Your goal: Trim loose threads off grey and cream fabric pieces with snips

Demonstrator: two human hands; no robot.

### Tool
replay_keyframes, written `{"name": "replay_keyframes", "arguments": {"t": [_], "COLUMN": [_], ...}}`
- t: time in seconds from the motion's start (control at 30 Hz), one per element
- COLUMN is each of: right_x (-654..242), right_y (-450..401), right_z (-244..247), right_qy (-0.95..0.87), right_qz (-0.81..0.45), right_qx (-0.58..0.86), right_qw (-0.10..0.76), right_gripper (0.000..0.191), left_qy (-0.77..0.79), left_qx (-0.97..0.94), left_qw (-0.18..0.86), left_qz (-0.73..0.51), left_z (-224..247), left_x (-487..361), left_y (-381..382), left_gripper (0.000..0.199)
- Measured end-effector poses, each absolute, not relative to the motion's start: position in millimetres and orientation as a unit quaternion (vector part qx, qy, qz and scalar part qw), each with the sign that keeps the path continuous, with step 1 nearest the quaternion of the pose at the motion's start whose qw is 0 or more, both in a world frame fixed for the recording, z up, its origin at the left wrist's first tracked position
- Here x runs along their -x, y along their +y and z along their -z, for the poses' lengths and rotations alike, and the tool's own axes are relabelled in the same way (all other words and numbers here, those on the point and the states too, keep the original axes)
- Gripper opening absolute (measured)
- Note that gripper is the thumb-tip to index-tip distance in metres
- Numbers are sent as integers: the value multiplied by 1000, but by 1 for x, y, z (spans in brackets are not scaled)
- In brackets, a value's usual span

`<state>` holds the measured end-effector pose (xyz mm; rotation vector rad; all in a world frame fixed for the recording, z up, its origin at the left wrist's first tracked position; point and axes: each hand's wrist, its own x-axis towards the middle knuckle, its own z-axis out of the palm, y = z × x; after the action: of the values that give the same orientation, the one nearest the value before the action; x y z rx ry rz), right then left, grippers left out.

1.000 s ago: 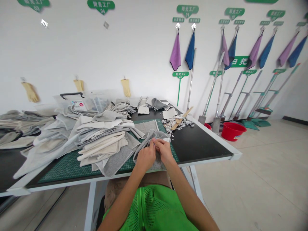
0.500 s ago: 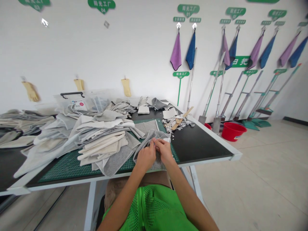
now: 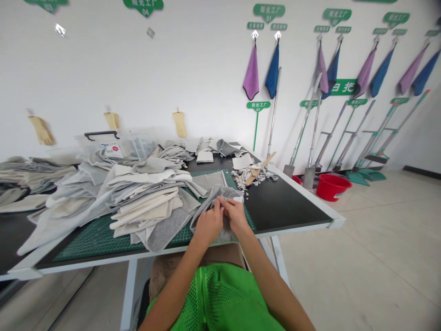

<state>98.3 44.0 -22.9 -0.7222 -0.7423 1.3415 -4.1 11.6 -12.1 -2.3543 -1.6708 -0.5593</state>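
Note:
A grey piece of fabric (image 3: 225, 233) lies bunched at the front edge of the table, over the green cutting mat (image 3: 93, 239). My left hand (image 3: 210, 223) pinches it from the left, fingers closed near its upper fold. Close against it, my right hand (image 3: 234, 214) grips the same fabric, and the fingertips of both hands almost meet. What exactly sits between the fingertips is hidden. A small white patch (image 3: 238, 199) shows at the fabric's right side. Left of my hands rises a stack of folded white, beige and grey fabric pieces (image 3: 148, 204).
Beyond the mat lies a heap of small scraps (image 3: 246, 177) with a tan strip (image 3: 261, 168) across it. Clear plastic boxes (image 3: 103, 145) stand behind the fabric piles. A red basin (image 3: 332, 187) sits on the floor at right, near mops and brooms leaning on the wall.
Both hands stay closed on the grey fabric in nearly the same place, with only slight finger movement. The whole view has shifted a little.

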Motion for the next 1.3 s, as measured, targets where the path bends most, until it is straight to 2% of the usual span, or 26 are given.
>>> {"name": "replay_keyframes", "arguments": {"t": [0.2, 0.37, 0.7, 1.03, 1.17, 1.3], "right_x": [-100, -103, -95, -101, -99, -95], "right_y": [44, 44, 47, 49, 48, 44], "right_z": [25, 23, 28, 23, 25, 25], "right_qy": [-349, -327, -346, -270, -272, -307], "right_qz": [-612, -634, -560, -648, -658, -646], "right_qx": [300, 289, 356, 269, 257, 261], "right_qw": [643, 638, 663, 660, 654, 648], "right_gripper": [24, 31, 29, 23, 23, 26], "left_qy": [-568, -568, -567, -471, -450, -452], "left_qx": [795, 793, 791, 812, 805, 791], "left_qw": [94, 92, 110, 50, 46, 89], "left_qz": [191, 199, 202, 342, 383, 401], "left_z": [14, 14, 18, 21, 23, 31], "left_x": [6, 6, 8, 11, 14, 15], "left_y": [14, 13, 18, 18, 22, 26], "left_gripper": [39, 39, 41, 53, 44, 38]}}
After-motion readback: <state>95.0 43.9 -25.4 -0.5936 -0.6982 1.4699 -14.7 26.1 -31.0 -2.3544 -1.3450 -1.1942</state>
